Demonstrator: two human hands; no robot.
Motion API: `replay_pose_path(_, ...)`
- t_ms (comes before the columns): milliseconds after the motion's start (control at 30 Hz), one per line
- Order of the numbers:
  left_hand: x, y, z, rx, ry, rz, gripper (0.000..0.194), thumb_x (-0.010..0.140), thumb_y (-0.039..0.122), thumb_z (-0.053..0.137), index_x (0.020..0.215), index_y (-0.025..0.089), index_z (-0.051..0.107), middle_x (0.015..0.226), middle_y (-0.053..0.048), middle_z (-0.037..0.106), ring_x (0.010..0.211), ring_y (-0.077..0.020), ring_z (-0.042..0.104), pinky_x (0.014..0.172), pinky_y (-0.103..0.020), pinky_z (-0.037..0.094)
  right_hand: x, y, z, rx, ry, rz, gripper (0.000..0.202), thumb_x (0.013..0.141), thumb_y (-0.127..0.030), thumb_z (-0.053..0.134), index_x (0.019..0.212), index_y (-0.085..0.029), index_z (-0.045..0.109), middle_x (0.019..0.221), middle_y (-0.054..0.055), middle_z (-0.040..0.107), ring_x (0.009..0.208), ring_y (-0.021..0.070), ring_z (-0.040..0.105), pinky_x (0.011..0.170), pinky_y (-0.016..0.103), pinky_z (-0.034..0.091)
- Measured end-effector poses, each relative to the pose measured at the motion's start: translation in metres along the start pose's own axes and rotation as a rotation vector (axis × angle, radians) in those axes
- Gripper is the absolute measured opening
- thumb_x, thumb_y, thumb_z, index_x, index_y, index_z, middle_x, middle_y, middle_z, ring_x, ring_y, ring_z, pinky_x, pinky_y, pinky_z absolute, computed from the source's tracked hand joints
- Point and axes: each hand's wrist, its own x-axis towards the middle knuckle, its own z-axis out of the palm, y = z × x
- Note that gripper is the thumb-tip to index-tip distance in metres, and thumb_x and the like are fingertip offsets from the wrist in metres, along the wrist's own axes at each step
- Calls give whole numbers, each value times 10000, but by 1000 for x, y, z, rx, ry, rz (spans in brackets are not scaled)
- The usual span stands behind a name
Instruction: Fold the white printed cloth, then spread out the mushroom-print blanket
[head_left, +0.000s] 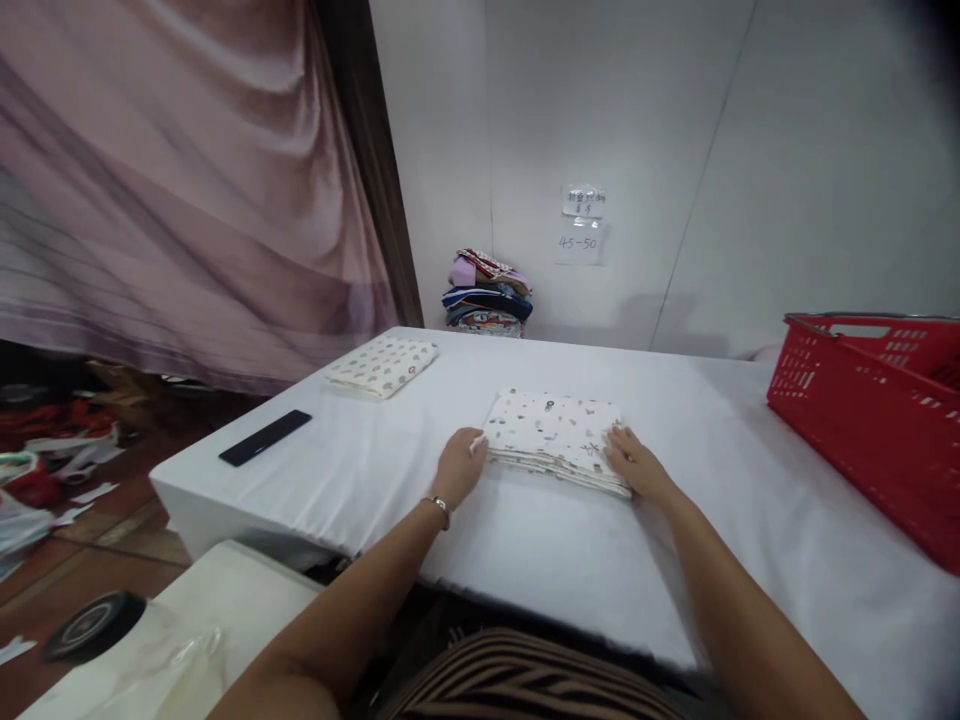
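Observation:
A folded white cloth (551, 425) with a small scattered print lies on the white-covered table in front of me, its layers showing along the near edge. At its left edge, my left hand (460, 465) is closed, with the fingertips on the fabric; a bracelet circles that wrist. My right hand (637, 465) grips the opposite edge, its fingers on top near the corner. Part of the fingers on both sides is hidden by the hands themselves. Farther left on the table rests a second folded cloth (384, 366), cream with a larger print, apart from both hands.
A flat black bar (265, 438) lies near the table's left edge. On the right stands a red plastic basket (862, 430). Behind the table rises a stack of folded fabrics (487, 295) against the wall. A pink curtain (225, 180) hangs at left.

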Motion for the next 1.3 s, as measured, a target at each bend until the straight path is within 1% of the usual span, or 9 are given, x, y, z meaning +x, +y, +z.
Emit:
replay_pose_path(67,7,-14,-4,-35,-43,-169,293,841,292,459,1083,176,576,1111,-61,612,942,-160,574,865,-275,427,-7,-17,-1,-75,17,-29,560,876,-532,336,1313,-200,449,1430,76,316,1355,246,154,1089,466,171)
replay_pose_path(133,7,-19,-5,-56,-92,-217,304,810,230,479,1096,182,569,1090,-47,621,902,-152,579,833,-258,430,-16,-31,0,-151,-28,-98,540,887,-534,314,1343,-257,396,1443,38,293,1357,241,146,1091,486,135)
replay_pose_path(300,0,-16,1,-108,-173,-126,367,772,212,518,1138,215,547,1039,-24,637,893,-149,580,807,-233,422,-35,-35,7,-387,-157,-189,571,867,-529,371,1378,-278,328,1452,36,271,1349,263,175,1080,499,139)
replay_pose_path(600,7,-19,4,-94,-158,-130,435,774,369,557,1177,221,486,1132,-35,579,857,-142,576,752,-242,415,-35,-26,10,-526,-131,-254,574,853,-459,411,1386,-270,314,1437,46,306,1335,271,217,1082,517,104)
replay_pose_path(900,12,-21,5,-41,-189,-203,40,778,248,503,784,215,524,762,16,619,726,-132,544,610,-229,341,-36,-13,12,-574,-139,-301,564,874,-486,369,1396,-284,293,1434,34,298,1332,243,234,1091,490,132)
replay_pose_path(1033,15,-27,4,-76,-186,-174,15,744,213,509,750,211,523,747,17,615,716,-131,543,604,-228,351,-37,-16,11,-572,-180,-266,589,870,-509,357,1402,-265,286,1440,36,276,1339,242,211,1092,505,131)
replay_pose_path(1133,23,-35,-1,-226,-277,-214,83,707,177,532,786,199,549,800,1,635,748,-128,567,618,-216,390,-34,-15,6,-470,-213,-221,568,862,-531,359,1383,-308,318,1438,12,276,1337,242,214,1089,514,159)
replay_pose_path(1233,38,-40,-6,-378,-346,-330,180,745,210,504,916,184,557,904,-29,654,769,-125,597,583,-196,424,-18,-10,-1,-299,-67,-83,518,857,-540,340,1305,-305,451,1411,14,343,1312,243,279,1068,456,270)
replay_pose_path(1300,50,-39,-6,-387,-358,-363,231,803,310,457,964,170,546,907,-49,661,738,-128,612,553,-198,432,-3,-6,-7,-202,90,125,545,844,-542,350,1264,-231,503,1365,67,421,1254,266,385,1021,415,357)
